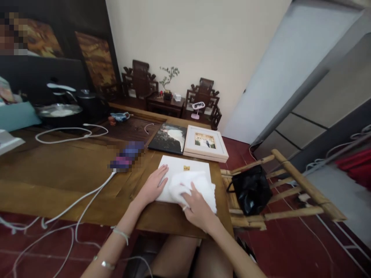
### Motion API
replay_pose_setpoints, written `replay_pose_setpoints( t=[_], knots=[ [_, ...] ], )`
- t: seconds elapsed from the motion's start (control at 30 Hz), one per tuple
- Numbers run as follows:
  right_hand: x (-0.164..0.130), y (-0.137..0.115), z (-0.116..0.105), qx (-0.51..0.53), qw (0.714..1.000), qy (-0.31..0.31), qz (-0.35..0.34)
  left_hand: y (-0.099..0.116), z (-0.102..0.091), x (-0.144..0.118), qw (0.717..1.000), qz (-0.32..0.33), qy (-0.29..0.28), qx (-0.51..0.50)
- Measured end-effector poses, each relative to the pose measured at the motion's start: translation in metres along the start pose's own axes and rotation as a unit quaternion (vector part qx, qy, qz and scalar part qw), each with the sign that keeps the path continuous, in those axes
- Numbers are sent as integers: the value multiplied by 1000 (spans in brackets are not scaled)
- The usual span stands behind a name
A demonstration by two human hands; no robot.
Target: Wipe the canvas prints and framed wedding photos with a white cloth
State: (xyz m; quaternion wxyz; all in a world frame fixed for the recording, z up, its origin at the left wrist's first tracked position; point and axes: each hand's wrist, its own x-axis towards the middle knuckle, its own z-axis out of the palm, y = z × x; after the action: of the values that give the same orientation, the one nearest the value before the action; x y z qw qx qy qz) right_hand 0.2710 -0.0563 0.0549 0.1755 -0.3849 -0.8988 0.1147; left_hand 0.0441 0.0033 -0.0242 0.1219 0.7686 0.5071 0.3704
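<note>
Currently right hand (198,208) has its fingers bunched on a white cloth (199,187) atop a white flat book (179,170) at the desk's (72,173) near edge. Left hand (155,185) lies flat, fingers open, pinning the book's left side. Cloth looks soft, light; book likely stiff, smooth, best held by the edges.

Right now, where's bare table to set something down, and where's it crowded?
Free: the wood table between the looped cable and the charger cable, left of the left hand. Crowded: the right end, where the white book, cloth under the right hand, dark print and frame sit close.
</note>
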Motion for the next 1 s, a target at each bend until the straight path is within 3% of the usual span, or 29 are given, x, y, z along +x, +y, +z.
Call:
replay_pose_setpoints(
  t=[0.07,0.17,0.33,0.47,0.67,0.8,0.9,1.0],
  knots=[
    [-3,1,-7,24,1000,-8,15,0,0,1,1000,0,-5,9],
    [13,25,-17,54,998,-10,35,2,-3,1,1000,0,-17,19],
    [44,62,-10,35,997,68,21,6,-6,1,1000,-4,-16,7],
    [28,44,0,7,998,51,-44,6,-7,2,1000,-8,-17,4],
    [-11,8,-7,27,997,-7,-72,7,-10,2,1000,-6,-29,10],
    [9,26,-11,17,998,-20,-50,8,-11,2,999,-6,-33,8],
    [40,47,-8,-7,1000,6,-10,8,-11,2,999,-6,-37,5],
    [55,51,-1,-20,999,21,-19,7,-12,2,999,-8,-43,2]
  ],
)
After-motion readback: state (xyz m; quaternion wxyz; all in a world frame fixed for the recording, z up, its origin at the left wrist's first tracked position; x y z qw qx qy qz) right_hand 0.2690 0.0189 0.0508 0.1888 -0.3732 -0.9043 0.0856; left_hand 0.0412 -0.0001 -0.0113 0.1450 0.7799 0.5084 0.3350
